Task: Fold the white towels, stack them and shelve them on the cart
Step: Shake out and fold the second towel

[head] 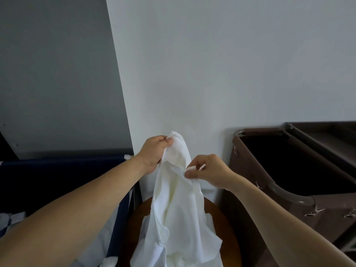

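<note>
Finding the towel's edge, centre frame

Left hand (154,151) grips the white towel (177,189) at its top; right hand (208,170) pinches an edge, likely to spread it above the round surface (227,228).

I see one white towel (177,199) hanging rumpled and unfolded, its top bunched in my left hand (152,153), one edge pinched by my right hand (208,170). Its lower end drapes onto the round table (138,228), with the brown cart (246,166) near on the right.
</note>
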Demonstrator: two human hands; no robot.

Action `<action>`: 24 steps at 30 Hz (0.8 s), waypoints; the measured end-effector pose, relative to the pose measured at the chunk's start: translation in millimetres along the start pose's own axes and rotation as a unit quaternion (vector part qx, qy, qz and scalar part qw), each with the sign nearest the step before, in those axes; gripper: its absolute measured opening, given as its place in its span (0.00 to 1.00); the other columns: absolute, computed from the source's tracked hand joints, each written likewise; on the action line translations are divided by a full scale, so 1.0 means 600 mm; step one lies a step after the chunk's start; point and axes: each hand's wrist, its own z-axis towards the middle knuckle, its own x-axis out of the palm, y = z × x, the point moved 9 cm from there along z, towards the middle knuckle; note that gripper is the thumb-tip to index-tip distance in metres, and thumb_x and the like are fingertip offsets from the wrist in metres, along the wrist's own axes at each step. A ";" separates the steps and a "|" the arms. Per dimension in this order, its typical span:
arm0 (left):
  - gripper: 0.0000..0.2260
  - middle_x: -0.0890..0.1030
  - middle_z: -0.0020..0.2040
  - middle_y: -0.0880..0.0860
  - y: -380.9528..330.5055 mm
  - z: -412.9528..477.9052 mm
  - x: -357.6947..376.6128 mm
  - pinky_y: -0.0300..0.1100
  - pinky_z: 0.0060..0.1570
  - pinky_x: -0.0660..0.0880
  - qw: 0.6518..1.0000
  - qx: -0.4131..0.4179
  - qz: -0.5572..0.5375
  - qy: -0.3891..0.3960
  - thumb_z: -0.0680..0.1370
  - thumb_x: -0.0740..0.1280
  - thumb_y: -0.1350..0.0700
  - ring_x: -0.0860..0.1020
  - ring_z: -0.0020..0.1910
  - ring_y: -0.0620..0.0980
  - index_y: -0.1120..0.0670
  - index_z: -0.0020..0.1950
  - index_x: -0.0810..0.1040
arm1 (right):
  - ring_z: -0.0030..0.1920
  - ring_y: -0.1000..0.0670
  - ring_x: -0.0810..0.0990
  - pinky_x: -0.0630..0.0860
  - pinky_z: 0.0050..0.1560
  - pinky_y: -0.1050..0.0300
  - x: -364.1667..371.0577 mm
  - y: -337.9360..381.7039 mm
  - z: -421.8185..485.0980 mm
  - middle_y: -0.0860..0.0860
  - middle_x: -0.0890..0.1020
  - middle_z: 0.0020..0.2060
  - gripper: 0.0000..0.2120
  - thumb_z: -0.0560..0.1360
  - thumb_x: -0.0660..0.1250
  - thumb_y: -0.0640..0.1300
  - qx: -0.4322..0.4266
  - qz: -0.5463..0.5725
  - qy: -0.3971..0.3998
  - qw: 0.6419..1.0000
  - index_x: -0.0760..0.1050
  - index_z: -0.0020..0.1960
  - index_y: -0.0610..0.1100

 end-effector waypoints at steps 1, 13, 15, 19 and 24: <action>0.09 0.83 0.51 0.59 0.001 0.002 -0.002 0.51 0.52 0.77 1.000 -0.006 -0.001 -0.009 0.81 0.65 0.56 0.81 0.48 0.58 0.61 0.55 0.81 | 0.35 0.60 0.76 0.72 0.43 0.66 0.005 0.001 -0.001 0.53 0.82 0.36 0.07 0.68 0.80 0.46 -0.007 -0.012 0.019 1.000 0.82 0.37 0.53; 0.06 0.83 0.53 0.60 -0.038 0.026 -0.013 0.55 0.57 0.77 0.998 -0.009 0.002 -0.059 0.81 0.66 0.57 0.80 0.51 0.59 0.56 0.48 0.82 | 0.44 0.54 0.78 0.73 0.46 0.62 0.069 -0.033 0.002 0.60 0.78 0.41 0.09 0.72 0.67 0.43 0.034 -0.234 0.125 0.964 0.78 0.51 0.54; 0.06 0.82 0.55 0.61 -0.046 0.028 -0.029 0.55 0.56 0.76 0.997 -0.002 0.005 -0.078 0.80 0.66 0.57 0.79 0.51 0.59 0.55 0.47 0.82 | 0.45 0.56 0.79 0.73 0.49 0.63 0.096 -0.061 -0.023 0.62 0.80 0.41 0.10 0.73 0.69 0.43 0.082 -0.264 0.279 0.920 0.82 0.53 0.52; 0.07 0.82 0.51 0.61 -0.051 0.029 -0.020 0.48 0.46 0.74 0.999 0.026 0.036 -0.029 0.80 0.67 0.55 0.78 0.47 0.56 0.57 0.49 0.82 | 0.42 0.59 0.81 0.78 0.53 0.57 0.042 -0.038 0.013 0.61 0.83 0.38 0.06 0.73 0.74 0.47 0.043 -0.150 0.096 0.983 0.82 0.50 0.53; 0.17 0.81 0.50 0.63 -0.057 0.010 0.024 0.54 0.54 0.77 0.989 0.082 0.096 0.073 0.80 0.67 0.51 0.78 0.48 0.56 0.66 0.55 0.79 | 0.63 0.58 0.68 0.65 0.65 0.58 -0.043 0.031 0.064 0.59 0.72 0.63 0.34 0.73 0.73 0.51 -0.029 -0.153 -0.125 0.980 0.63 0.75 0.50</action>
